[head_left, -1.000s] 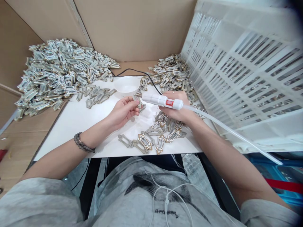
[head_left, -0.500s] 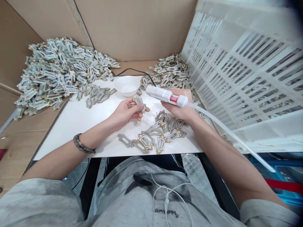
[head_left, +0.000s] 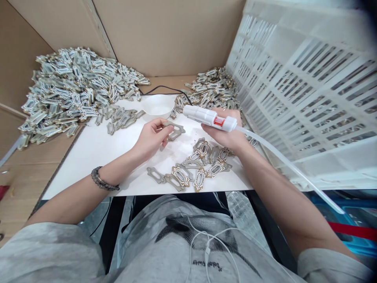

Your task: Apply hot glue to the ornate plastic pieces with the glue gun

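Between thumb and fingers, my left hand (head_left: 153, 135) pinches a grey frame-shaped label plate (head_left: 177, 131) by its left end, just over the white board (head_left: 97, 157). My right hand (head_left: 226, 131) is wrapped round a white hot glue gun (head_left: 203, 114), its nozzle end pointing left. A long translucent glue stick (head_left: 282, 157) trails from its back over my right forearm. Below both hands lies a loose cluster of label plates (head_left: 199, 179), some grey side up, others showing white and gold patterns. The trigger of the glue gun is hidden.
A large heap of label plates (head_left: 73, 86) rises at the back left, a smaller pile (head_left: 216, 88) at the back right. A white bowl (head_left: 158, 106) stands between them, near a black cable (head_left: 167, 87). A white slatted crate (head_left: 309, 86) walls the right side; cardboard (head_left: 171, 35) stands behind.
The label plate in my left hand has turned from steep to nearly level, and that hand has shifted slightly left. The glue gun has moved a little to the right.
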`<state>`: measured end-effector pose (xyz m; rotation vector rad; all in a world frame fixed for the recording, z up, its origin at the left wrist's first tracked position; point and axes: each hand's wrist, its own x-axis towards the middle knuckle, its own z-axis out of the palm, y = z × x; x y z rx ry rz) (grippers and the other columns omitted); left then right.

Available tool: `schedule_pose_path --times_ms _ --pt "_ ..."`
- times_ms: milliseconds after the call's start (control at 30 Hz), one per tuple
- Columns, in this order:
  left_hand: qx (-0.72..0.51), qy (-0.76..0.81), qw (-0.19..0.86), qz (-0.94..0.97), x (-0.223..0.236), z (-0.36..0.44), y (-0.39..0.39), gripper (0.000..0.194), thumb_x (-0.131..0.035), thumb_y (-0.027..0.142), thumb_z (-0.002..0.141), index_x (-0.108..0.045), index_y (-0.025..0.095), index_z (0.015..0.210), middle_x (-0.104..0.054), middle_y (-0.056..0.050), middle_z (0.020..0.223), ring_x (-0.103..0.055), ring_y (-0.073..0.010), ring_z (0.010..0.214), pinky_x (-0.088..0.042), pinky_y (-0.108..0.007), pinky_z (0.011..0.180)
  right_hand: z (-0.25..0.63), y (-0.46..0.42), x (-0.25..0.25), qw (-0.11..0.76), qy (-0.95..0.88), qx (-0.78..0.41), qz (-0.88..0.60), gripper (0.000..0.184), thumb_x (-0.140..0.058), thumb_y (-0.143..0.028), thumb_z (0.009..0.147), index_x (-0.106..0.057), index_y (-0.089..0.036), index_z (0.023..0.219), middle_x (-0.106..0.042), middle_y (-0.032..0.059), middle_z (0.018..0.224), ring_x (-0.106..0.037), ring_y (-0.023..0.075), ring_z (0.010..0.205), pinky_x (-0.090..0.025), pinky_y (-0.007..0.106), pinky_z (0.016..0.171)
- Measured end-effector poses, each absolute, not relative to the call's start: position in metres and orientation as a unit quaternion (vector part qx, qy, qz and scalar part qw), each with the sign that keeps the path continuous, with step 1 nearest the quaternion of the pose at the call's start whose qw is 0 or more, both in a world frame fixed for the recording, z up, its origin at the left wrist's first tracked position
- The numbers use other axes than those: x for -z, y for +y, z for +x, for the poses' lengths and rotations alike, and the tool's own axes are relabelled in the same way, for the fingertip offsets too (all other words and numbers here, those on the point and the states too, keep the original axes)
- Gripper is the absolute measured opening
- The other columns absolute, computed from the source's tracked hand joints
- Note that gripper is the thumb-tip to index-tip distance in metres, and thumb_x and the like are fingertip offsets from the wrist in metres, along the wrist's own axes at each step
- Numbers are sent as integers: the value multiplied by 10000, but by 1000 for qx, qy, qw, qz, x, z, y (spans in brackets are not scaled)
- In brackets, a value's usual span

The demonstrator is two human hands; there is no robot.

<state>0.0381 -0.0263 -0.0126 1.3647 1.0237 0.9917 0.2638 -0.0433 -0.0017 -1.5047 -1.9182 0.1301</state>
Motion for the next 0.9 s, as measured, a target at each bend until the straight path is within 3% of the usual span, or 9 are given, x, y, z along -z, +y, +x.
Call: schedule_pose_path --times_ms 200,433,900 --pt "-450 420 536 578 12 38 -24 112 -714 234 771 -638 164 814 -726 -38 774 -654 -127 658 -564 -247 603 263 -46 2 362 -732 -83 -571 267 -596 -233 664 -350 -234 560 -438 -20 582 -430 141 557 -308 330 577" --pt "-478 414 537 558 18 34 -20 267 -819 322 729 -674 158 881 -743 -44 755 -660 -133 628 -600 -278 647 262 -50 1 384 -706 -207 -557 202 -611 -269 691 -429 -234 609 -487 -10 648 -467 151 610 -358 317 551" --pt "-479 402 543 561 20 35 -20 345 -843 334 702 -680 157 950 -754 -31 811 -693 -134 682 -623 -291 741 261 -51 0 341 -732 -205 -553 268 -606 -275 679 -368 -238 561 -449 -24 584 -406 137 557 -306 330 540"
